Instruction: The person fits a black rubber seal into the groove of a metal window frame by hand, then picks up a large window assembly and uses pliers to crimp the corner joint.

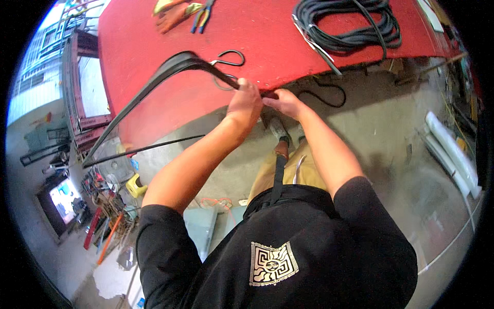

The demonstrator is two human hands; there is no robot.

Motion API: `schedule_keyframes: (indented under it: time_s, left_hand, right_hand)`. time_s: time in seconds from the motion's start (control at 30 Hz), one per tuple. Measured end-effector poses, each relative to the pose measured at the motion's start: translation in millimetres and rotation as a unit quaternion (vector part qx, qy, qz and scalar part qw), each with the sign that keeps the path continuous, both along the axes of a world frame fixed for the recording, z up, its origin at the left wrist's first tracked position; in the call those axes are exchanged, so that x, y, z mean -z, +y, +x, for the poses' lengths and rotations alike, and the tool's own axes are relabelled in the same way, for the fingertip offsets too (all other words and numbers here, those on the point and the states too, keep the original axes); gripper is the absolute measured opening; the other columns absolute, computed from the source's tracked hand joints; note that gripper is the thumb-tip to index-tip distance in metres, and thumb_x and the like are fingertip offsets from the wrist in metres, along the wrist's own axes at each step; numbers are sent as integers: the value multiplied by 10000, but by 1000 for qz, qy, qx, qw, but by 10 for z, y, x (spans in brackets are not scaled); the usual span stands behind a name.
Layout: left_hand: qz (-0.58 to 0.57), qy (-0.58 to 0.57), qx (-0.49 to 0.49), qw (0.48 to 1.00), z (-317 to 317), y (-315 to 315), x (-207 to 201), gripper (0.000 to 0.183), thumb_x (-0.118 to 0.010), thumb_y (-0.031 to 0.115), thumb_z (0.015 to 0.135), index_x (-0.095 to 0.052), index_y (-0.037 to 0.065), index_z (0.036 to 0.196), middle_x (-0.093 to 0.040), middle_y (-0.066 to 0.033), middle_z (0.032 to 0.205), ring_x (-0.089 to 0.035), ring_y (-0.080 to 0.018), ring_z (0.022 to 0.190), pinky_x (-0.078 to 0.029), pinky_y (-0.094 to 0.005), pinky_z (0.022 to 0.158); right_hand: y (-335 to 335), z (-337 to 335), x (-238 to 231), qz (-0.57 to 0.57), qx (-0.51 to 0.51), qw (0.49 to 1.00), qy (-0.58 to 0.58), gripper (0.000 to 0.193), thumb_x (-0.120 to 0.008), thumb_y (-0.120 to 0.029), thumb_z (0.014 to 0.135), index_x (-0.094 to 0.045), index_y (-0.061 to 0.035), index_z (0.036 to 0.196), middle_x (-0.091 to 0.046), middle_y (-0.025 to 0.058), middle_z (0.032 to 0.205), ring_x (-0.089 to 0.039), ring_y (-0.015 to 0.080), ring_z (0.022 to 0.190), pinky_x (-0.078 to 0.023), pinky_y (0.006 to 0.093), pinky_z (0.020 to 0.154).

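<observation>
A long black flexible strip [167, 68], rubber-like in look, arches over the left part of the red-covered table [288, 51]. Its far part drops past the table's left edge and seems to double back low down. My left hand [246, 105] is closed around the strip near the table's front edge. Just to the right, my right hand [286, 103] pinches the strip's near end, close to the left hand. Scissors [230, 58] with dark loop handles lie beside the strip, partly covered by it.
Farther back on the table are orange-and-yellow gloves [172, 15], blue-and-yellow-handled pliers [203, 17] and a coil of dark cord [345, 28]. A dark loop [334, 95] hangs below the front edge. Plastic-wrapped rolls [450, 152] lie at right; assorted tools [105, 206] clutter the left.
</observation>
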State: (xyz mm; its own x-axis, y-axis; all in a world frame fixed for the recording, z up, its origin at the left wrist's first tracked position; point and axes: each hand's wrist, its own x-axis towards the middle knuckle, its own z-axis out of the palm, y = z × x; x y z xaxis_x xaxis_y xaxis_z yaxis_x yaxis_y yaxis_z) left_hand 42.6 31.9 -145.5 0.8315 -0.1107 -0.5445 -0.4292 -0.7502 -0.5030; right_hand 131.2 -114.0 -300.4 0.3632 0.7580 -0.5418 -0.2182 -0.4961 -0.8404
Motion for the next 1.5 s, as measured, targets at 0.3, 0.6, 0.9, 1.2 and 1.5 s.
schedule_keyframes:
  time_s: [0.3, 0.6, 0.9, 1.2, 1.5]
  left_hand:
    - [-29, -3, -46, 999, 54, 21, -61, 218, -578, 228, 962, -719, 132, 1099, -694, -68, 1071, -640, -243, 1102, -442, -413, 968]
    - [-40, 8, -69, 997, 103, 47, 2, 119, -645, 155, 907, -661, 141, 1025, -683, -56, 1004, -684, -231, 998, -494, -399, 889]
    - [-61, -16, -88, 994, 69, 4, 8, 65, -633, 141, 904, -655, 133, 964, -669, -57, 953, -682, -233, 955, -508, -401, 857]
    - [-89, -43, -67, 993, 51, -74, -28, 58, -633, 129, 880, -687, 128, 904, -662, -51, 879, -679, -224, 927, -486, -391, 812]
    - [-97, -58, -28, 993, 81, -57, -30, 46, -629, 125, 863, -669, 115, 884, -653, -55, 861, -664, -230, 898, -486, -387, 819]
  right_hand:
    - [94, 91, 174, -73, -12, 996, 39, 645, -868, -611, 794, -705, 13, 792, -671, 98, 812, -594, 204, 772, -486, 378, 752]
    - [115, -26, 357, 34, -36, 996, 80, 833, -759, -690, 862, -737, 96, 1137, -740, 165, 981, -669, 251, 891, -525, 399, 841]
    - [267, 188, 517, 31, -206, 971, -112, 949, -504, -857, 917, -740, 11, 1221, -726, 289, 1230, -668, 402, 1231, -504, 455, 1036]
    - [423, 134, 730, 64, -197, 972, -111, 846, -495, -819, 956, -645, -135, 1431, -675, 207, 1401, -617, 366, 1325, -467, 439, 1093]
    - [326, 133, 603, 77, -211, 968, -108, 914, -437, -835, 959, -740, -7, 1201, -730, 279, 1190, -679, 412, 1167, -497, 480, 1015]
